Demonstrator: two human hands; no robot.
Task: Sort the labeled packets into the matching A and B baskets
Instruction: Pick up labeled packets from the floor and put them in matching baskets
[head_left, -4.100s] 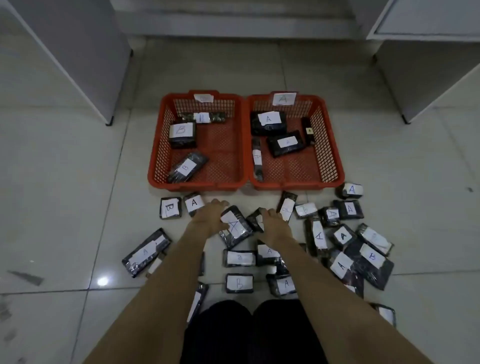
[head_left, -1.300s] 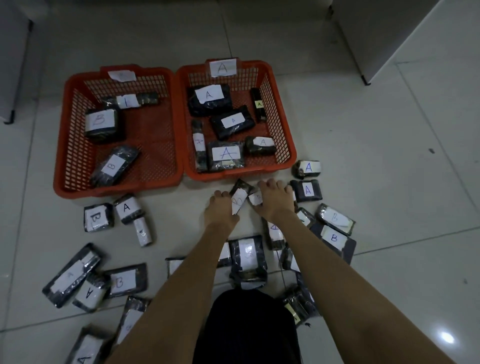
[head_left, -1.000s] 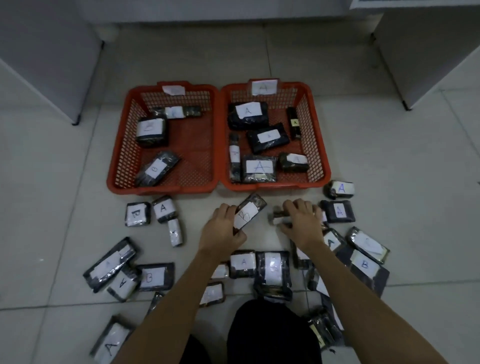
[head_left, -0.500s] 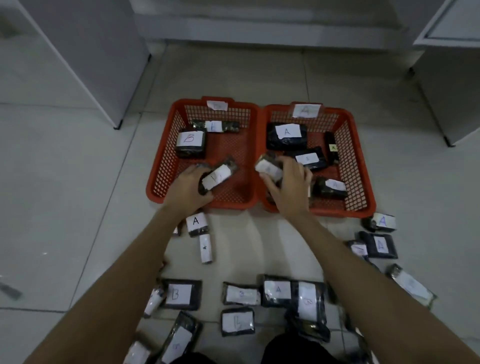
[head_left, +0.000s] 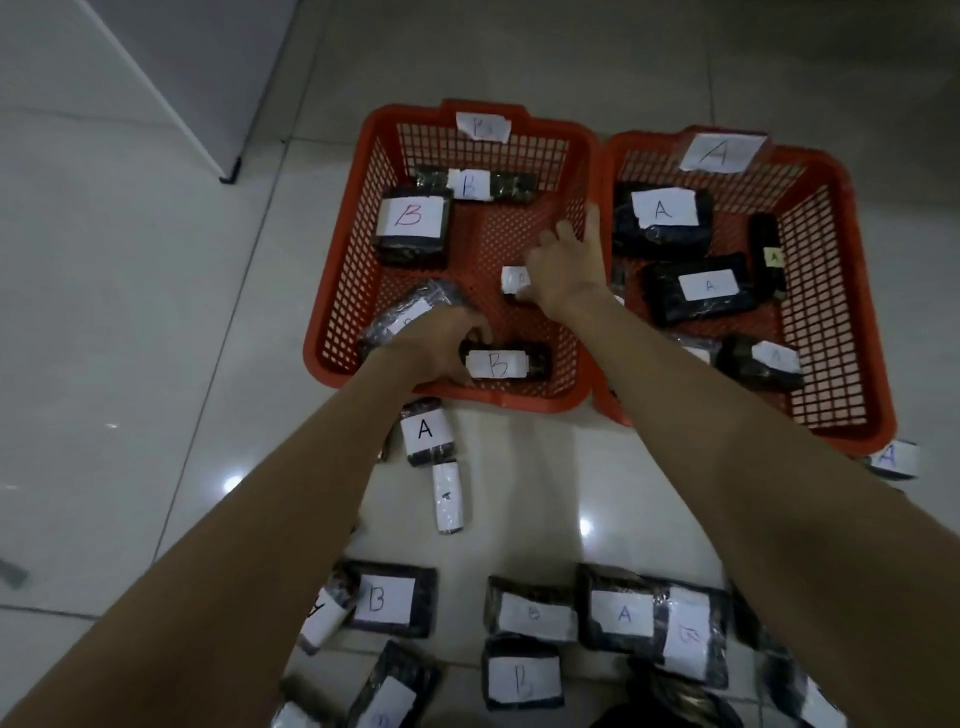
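Orange plastic mesh B basket (head_left: 337, 312) now under both hands, right hand (head_left: 563, 265) crossed over from the A basket (head_left: 831, 332), left hand (head_left: 441, 343) grip curled on a black B-labelled packet (head_left: 506, 362) — five packets inside — right grip unclear.

Place looked like an indoor storeroom or office back room. Glossy pale floor tiles (head_left: 130, 322) and plain white cabinet panels (head_left: 171, 67) on small black feet (head_left: 231, 171).

Dim, soft, glare spots on floor (head_left: 156, 364)
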